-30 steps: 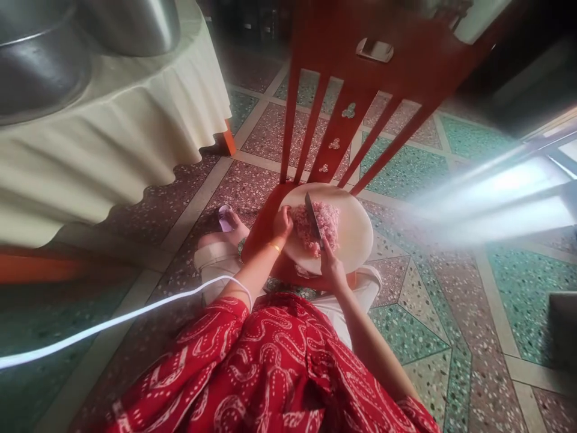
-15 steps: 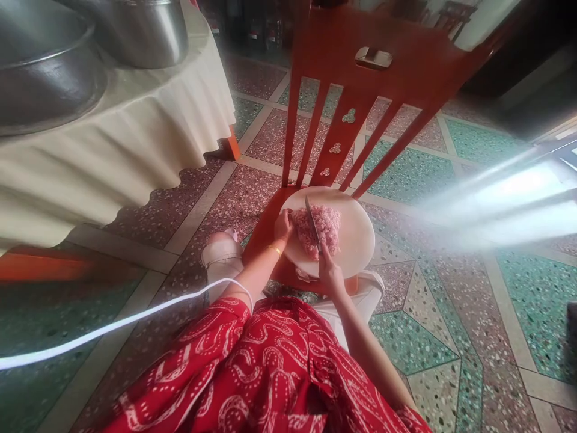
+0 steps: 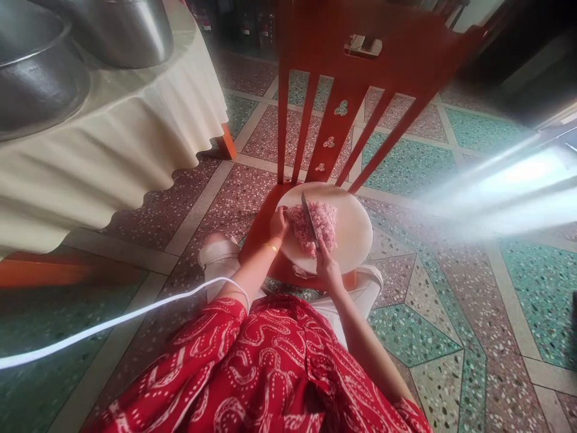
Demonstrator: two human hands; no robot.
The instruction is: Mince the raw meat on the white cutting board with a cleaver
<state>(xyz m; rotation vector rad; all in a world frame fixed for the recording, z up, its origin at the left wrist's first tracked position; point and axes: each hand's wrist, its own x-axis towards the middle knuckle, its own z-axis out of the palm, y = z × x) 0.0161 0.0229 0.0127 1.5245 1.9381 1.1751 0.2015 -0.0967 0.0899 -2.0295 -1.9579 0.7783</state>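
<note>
A round pale cutting board lies on the seat of a red wooden chair. On its left half sits a flattened heap of pink minced meat. My right hand is closed round the handle of a knife, whose blade slants up and left across the meat. My left hand is at the board's left rim, beside the mince, with fingers curled and apparently gripping the board's edge; the fingertips are partly hidden.
On the left, a table with a cream cloth carries large metal pots. A white cable runs from the left edge to my left forearm. The chair's slatted back rises behind the board, above a terrazzo floor.
The view has shifted slightly, so the chair, board and table appear a little further left. The knife remains across the meat, and both hands keep nearly the same places on the board.
</note>
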